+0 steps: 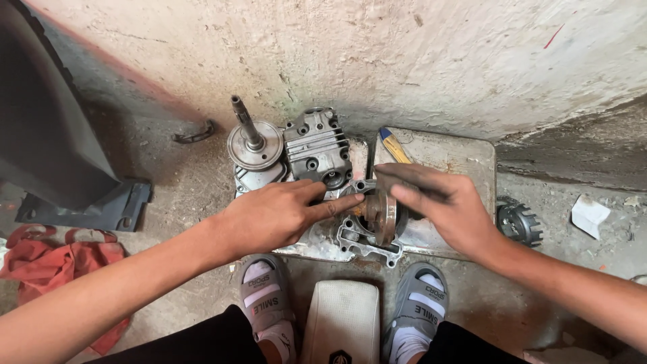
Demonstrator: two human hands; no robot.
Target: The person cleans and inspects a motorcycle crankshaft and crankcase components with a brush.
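A rusty engine cylinder block (372, 229) lies on a dented metal tray (465, 152) on the floor in front of my feet. My left hand (273, 214) reaches across from the left, its fingertips pressing on the block's top edge. My right hand (438, 202), blackened with grease, rests over the block's right side with the fingers extended, gripping nothing that I can make out. Behind the hands, a finned grey cylinder head (317, 149) stands beside a round metal disc with an upright shaft (253, 141).
A yellow-handled tool (394, 145) lies at the tray's back. A black toothed gear part (519, 224) sits on the floor to the right, near a paper scrap (590, 214). Red cloth (54, 259) and a dark plastic panel (47, 135) are on the left. A pale stool (340, 320) stands between my sandals.
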